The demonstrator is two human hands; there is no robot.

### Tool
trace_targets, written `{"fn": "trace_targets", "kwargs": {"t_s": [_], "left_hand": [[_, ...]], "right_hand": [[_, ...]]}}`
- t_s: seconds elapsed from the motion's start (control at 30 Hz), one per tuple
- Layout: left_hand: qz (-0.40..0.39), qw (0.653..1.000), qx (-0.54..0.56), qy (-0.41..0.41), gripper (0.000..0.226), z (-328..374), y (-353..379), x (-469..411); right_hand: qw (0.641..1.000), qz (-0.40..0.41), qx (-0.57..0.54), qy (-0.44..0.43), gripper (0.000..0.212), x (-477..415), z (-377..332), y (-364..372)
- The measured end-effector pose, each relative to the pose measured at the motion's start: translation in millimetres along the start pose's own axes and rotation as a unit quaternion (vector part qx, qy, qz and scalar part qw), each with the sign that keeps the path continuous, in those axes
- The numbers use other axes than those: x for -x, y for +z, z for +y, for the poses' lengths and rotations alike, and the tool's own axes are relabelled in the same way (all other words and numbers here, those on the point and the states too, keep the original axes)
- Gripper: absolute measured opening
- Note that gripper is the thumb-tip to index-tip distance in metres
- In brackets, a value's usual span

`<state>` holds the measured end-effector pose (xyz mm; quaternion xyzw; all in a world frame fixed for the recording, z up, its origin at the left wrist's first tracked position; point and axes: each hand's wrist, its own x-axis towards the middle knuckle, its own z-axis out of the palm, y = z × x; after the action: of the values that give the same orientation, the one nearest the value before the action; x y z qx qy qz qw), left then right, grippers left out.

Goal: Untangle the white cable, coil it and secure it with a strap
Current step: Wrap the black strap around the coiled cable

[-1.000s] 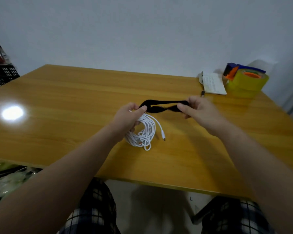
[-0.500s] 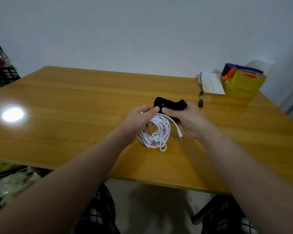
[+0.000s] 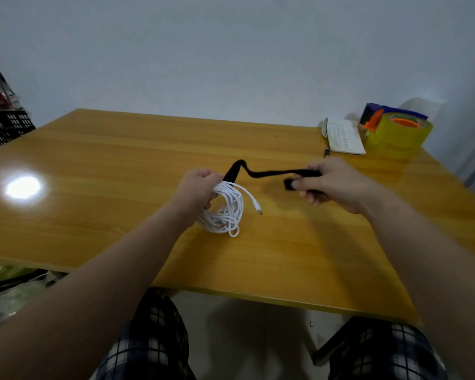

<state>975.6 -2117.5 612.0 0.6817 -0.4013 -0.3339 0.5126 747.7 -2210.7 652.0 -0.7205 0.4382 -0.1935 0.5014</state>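
Pulled rightward since earlier, the black strap point(image 3: 272, 172) runs from the coiled white cable point(image 3: 231, 209) — gripped in the left hand point(image 3: 198, 190) — to the right hand point(image 3: 335, 185), fingers pinching it; strapping step, next wind it round.

A white cable point(image 3: 226, 208) and a black strap point(image 3: 269, 173) at centre frame, over a honey-yellow wood-grain table point(image 3: 107, 165). Upper right: a translucent yellow tape roll point(image 3: 401, 135) with an orange core. Bottom: dark-and-white checked trousers point(image 3: 151, 341). Pale grey wall point(image 3: 231, 50) above.
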Motion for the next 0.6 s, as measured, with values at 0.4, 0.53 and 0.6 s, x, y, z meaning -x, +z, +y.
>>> {"fn": "trace_targets", "kwargs": {"t_s": [0.4, 0.53, 0.6], "left_hand": [[-0.009, 0.998, 0.043, 0.04, 0.016, 13.4, 28.0, 9.3], [-0.025, 0.999, 0.024, 0.023, 0.014, 14.3, 28.9, 7.1], [-0.047, 0.998, 0.024, 0.033, 0.018, 13.8, 28.3, 7.8]], "right_hand": [[0.911, -0.125, -0.393, -0.003, 0.037, 7.1, -19.8, 18.2], [0.946, -0.095, -0.301, -0.067, 0.026, 4.9, -26.9, 26.4], [0.958, -0.096, -0.257, -0.079, 0.027, 2.7, -29.2, 31.1]]}}
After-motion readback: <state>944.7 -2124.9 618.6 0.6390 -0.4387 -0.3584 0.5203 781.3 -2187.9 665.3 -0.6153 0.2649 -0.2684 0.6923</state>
